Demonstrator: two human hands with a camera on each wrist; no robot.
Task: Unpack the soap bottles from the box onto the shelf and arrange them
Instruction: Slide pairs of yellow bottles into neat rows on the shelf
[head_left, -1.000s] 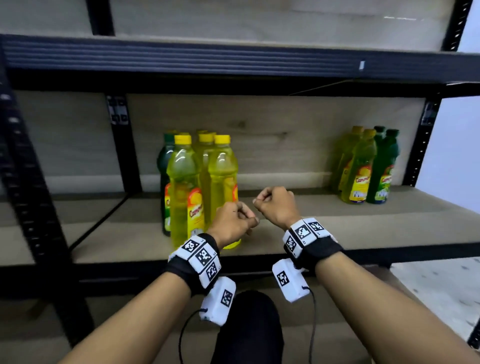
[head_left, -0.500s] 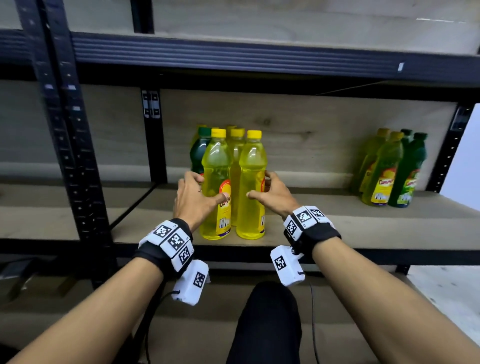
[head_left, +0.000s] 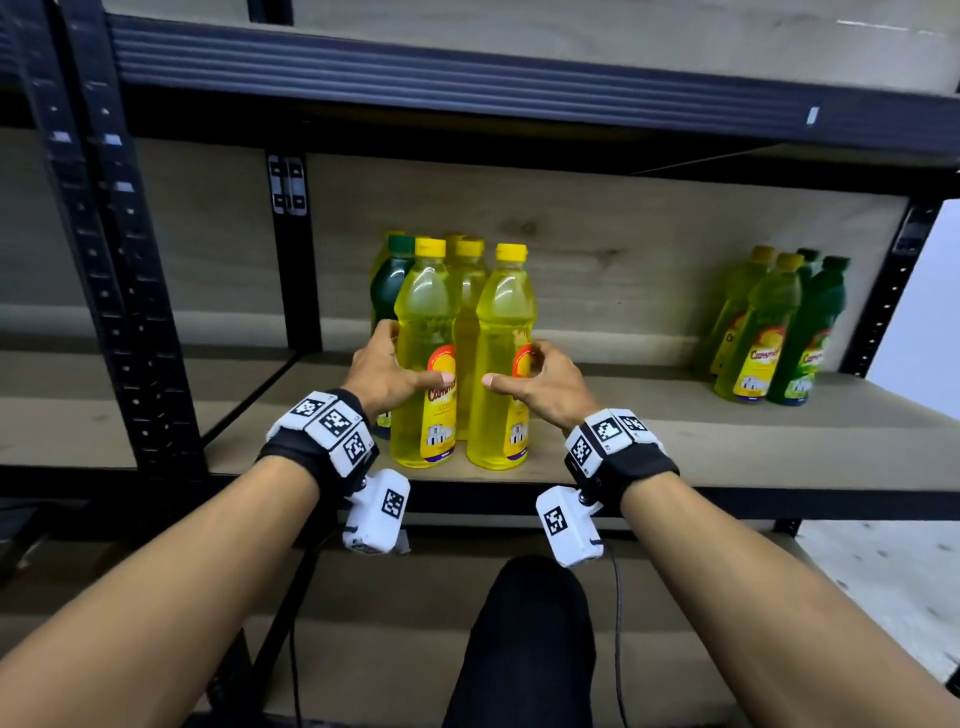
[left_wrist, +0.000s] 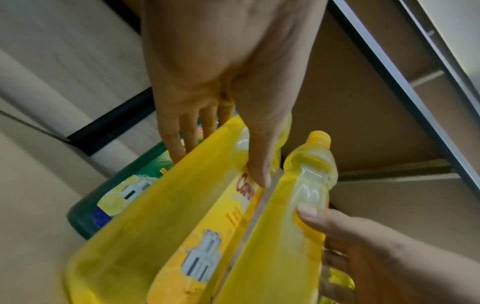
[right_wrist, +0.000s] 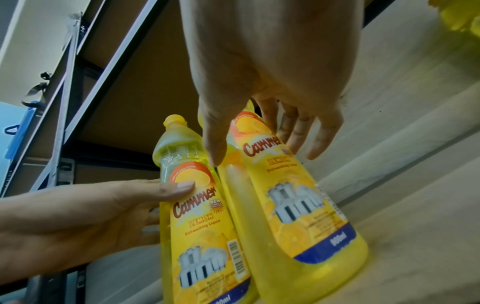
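Head view — rear bottles (head_left: 464, 291) half-hidden

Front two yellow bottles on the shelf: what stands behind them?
Behind the front two yellow bottles stand more yellow-capped bottles and, at the left, a dark green bottle. Only their caps and shoulders show; their lower bodies, labels and exact count are covered.

The yellow bottles (head_left: 423, 364) were clear, glossy plastic with smooth yellow caps (head_left: 511, 252) and shiny printed labels (right_wrist: 298, 185). The green bottle (head_left: 388, 283) was darker glossy plastic. The shelf (head_left: 675, 447) looked like matt pale wood grain, its edges and uprights (head_left: 104, 260) matt black metal, punched with holes.
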